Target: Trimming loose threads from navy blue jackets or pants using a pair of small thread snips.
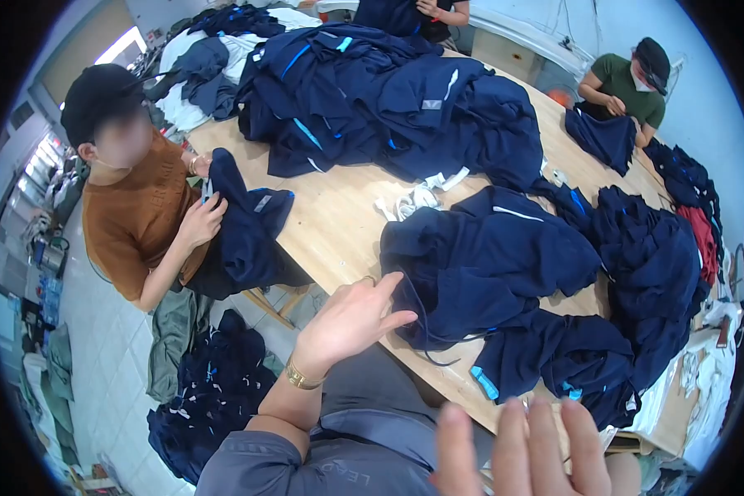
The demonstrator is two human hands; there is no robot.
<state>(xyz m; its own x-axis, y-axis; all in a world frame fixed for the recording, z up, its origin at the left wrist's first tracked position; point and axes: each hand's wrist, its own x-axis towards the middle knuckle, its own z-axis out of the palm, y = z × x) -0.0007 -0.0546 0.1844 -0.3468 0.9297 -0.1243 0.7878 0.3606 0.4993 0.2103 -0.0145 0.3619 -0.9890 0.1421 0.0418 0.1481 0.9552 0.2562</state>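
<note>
1. Over the near edge of the wooden table (pixel 339 223), the left hand (pixel 351 318) reaches with fingers spread, holding nothing; its fingertips (pixel 401 318) touch the rim of a crumpled navy garment (pixel 479 264).
2. By my reading, the step in hand is reaching for this garment; closing on it calls for curling the fingers into the near fold.
3. Right hand (pixel 525 446) hangs blurred at the lower edge, fingers extended and close together, empty, apart from the cloth.
4. That garment lies just right of the left hand, another navy piece with light-blue trim (pixel 554 355) below it.
</note>
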